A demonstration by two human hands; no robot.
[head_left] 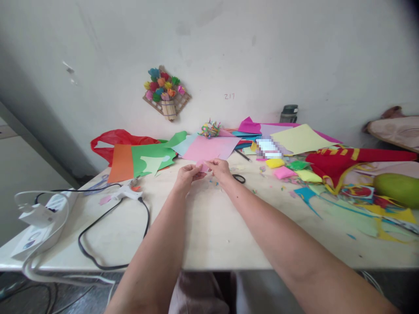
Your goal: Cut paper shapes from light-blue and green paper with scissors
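Observation:
Both of my hands meet over the middle of the table, pinching a small piece of pink paper between them. My left hand grips its left side, fingers bent and pressed together. On the other side, my right hand closes thumb and fingers on the piece. Just beyond them lies a large pink sheet on top of a pale blue one. A black ring-shaped thing, perhaps a scissor handle, sits right of my right hand, partly hidden by it. A pen lies behind it.
At left are a white glue gun with a looping black cord, a power strip, and green and orange sheets. Coloured packets, paper scraps and a green fruit-like object crowd the right. A dark bottle stands by the wall.

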